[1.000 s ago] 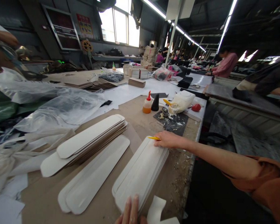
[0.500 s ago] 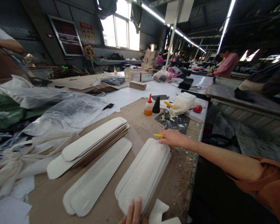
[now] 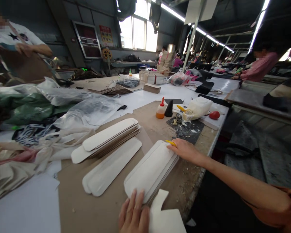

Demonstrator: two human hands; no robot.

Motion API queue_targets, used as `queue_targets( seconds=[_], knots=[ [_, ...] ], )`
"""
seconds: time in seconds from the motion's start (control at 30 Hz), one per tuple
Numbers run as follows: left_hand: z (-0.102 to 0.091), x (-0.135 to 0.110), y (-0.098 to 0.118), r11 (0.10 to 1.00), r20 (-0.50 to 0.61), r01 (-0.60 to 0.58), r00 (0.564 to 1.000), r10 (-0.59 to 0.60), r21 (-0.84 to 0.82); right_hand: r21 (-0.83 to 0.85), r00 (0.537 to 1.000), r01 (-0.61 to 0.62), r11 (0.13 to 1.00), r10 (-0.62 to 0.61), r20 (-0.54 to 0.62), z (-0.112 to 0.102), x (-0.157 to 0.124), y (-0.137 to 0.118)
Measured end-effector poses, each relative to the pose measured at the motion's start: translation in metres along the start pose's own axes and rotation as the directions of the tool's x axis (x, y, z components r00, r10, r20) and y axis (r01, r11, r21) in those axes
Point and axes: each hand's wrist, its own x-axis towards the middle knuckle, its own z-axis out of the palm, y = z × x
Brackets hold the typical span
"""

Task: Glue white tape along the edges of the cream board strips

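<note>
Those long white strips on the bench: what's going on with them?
A person has both hands on one stack of strips: the left hand lies flat on its near end, the right hand, holding a yellow tool, rests at its far end. Another stack and a flat pair lie to the left.

A long hall is lit by windows [image 3: 140,34] and ceiling strip lights [image 3: 177,14]. Dark walls [image 3: 63,16] are seen behind long worktables [image 3: 145,97], with a pillar [image 3: 190,48] between.
</note>
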Motion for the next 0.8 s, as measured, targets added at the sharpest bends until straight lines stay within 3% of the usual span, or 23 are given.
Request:
queue_targets(
  seconds=[0.07,0.1,0.13,0.17,0.23,0.27,0.3,0.33,0.37,0.53,0.7,0.8],
  knots=[
    [-0.013,0.002,0.003,0.962,0.013,0.191,0.981,-0.192,-0.194,0.009,1.000,-0.016,1.000,0.016,-0.001,0.000,0.004,-0.002],
    [-0.020,0.003,0.004,0.889,0.038,0.347,0.935,-0.352,-0.300,0.012,1.000,-0.023,1.000,0.023,0.001,0.001,0.007,-0.002],
    [-0.027,0.005,0.005,0.785,0.075,0.497,0.858,-0.508,-0.369,0.015,1.000,-0.031,0.999,0.031,0.005,0.002,0.009,-0.003],
    [-0.033,0.007,0.005,0.646,0.121,0.645,0.740,-0.662,-0.409,0.018,0.999,-0.041,0.999,0.041,0.011,0.003,0.012,-0.003],
    [-0.042,0.012,0.004,0.261,0.224,0.848,0.396,-0.890,-0.460,0.024,0.998,-0.060,0.998,0.060,0.027,0.005,0.015,-0.002],
    [-0.044,0.016,0.003,0.060,0.274,0.870,0.219,-0.936,-0.490,0.027,0.997,-0.068,0.997,0.067,0.033,0.005,0.016,-0.002],
    [-0.046,0.019,0.002,-0.119,0.327,0.843,0.070,-0.942,-0.524,0.030,0.997,-0.073,0.997,0.072,0.036,0.006,0.016,-0.001],
    [-0.046,0.024,0.002,-0.270,0.387,0.783,-0.041,-0.921,-0.560,0.034,0.997,-0.075,0.997,0.074,0.037,0.007,0.017,0.000],
    [-0.045,0.028,0.002,-0.363,0.438,0.724,-0.093,-0.894,-0.586,0.040,0.997,-0.071,0.997,0.070,0.035,0.007,0.017,0.001],
    [-0.036,0.045,0.005,-0.398,0.539,0.729,-0.048,-0.841,-0.557,0.024,1.000,-0.004,1.000,0.004,0.027,0.010,0.019,0.007],
    [-0.030,0.043,0.005,-0.310,0.521,0.823,-0.020,-0.853,-0.476,0.073,0.999,0.004,0.997,-0.007,0.037,0.012,0.021,0.012],
    [-0.029,0.036,0.006,-0.251,0.470,0.872,-0.027,-0.882,-0.421,0.107,0.999,0.016,0.994,-0.021,0.043,0.013,0.021,0.015]
  ],
)
